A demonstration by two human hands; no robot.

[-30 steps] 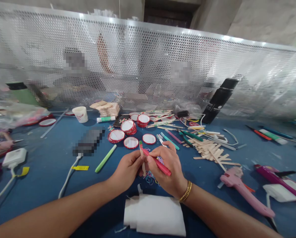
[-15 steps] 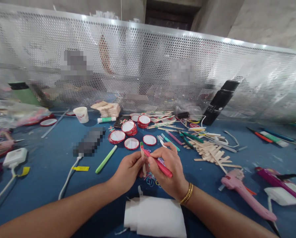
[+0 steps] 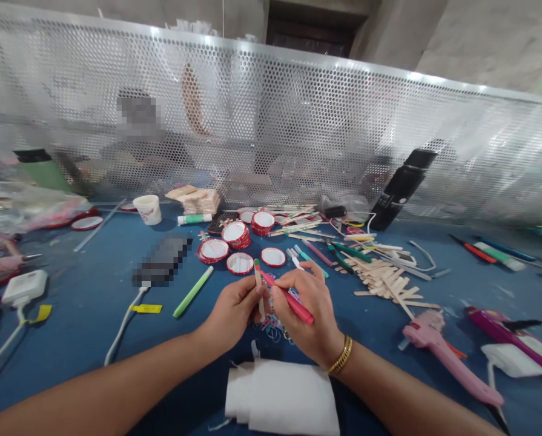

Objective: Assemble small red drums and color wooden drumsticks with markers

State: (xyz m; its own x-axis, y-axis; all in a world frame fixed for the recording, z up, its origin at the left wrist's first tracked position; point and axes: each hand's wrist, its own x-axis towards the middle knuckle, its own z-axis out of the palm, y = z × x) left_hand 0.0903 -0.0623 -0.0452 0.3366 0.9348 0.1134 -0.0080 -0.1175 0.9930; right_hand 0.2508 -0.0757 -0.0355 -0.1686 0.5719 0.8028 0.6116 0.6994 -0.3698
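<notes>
My arms bare to frame edge, no sleeves. Gold chain-link bracelet (image 3: 341, 355) on my right wrist. My left hand (image 3: 232, 313), right hand (image 3: 310, 315) ungloved, no rings visible.

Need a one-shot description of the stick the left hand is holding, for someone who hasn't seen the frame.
Start at the blue table, near its front edge, where the two hands meet above the white folded cloth. The left hand pinches a pale wooden craft stick upright, and the right hand lays a red marker against it. Unlike the bare sticks piled to the right, its top end is coloured green and red.
</notes>
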